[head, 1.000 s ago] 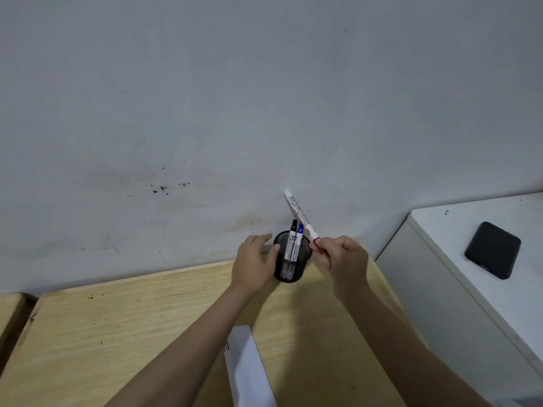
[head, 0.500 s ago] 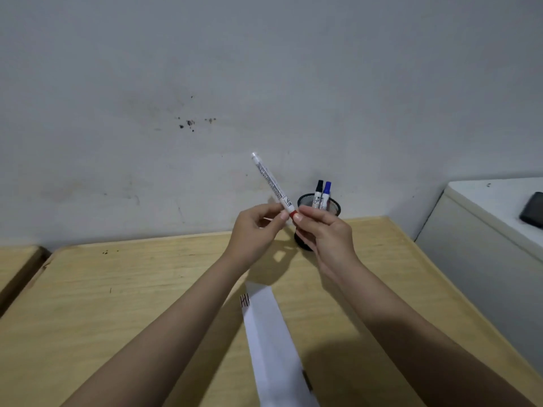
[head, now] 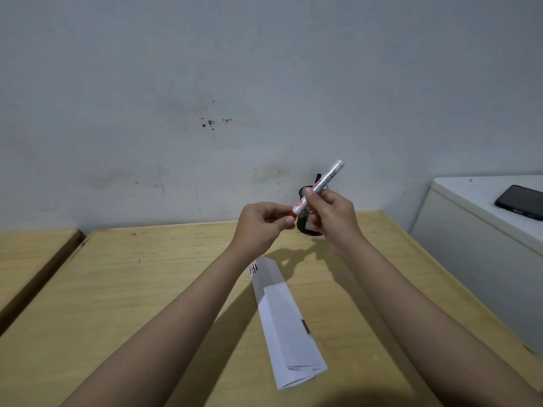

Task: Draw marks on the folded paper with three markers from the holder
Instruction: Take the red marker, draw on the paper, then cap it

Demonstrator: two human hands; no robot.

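Our left hand [head: 261, 223] pinches the marker's [head: 320, 185] red cap [head: 293, 213]; right hand [head: 330, 214] grips its barrel, tilted up-right, in front of the holder [head: 307, 223]. Paper [head: 286, 321] lies on the desk [head: 117, 289] btwn our forearms. Phone [head: 520, 202] far right.

The desk [head: 147, 289] is matt pale wood; the folded paper [head: 285, 324] matt white; the holder [head: 305, 221] black mesh.

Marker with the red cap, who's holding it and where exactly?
Both hands hold the marker: left hand pinches its red cap, right hand grips the middle of the barrel.
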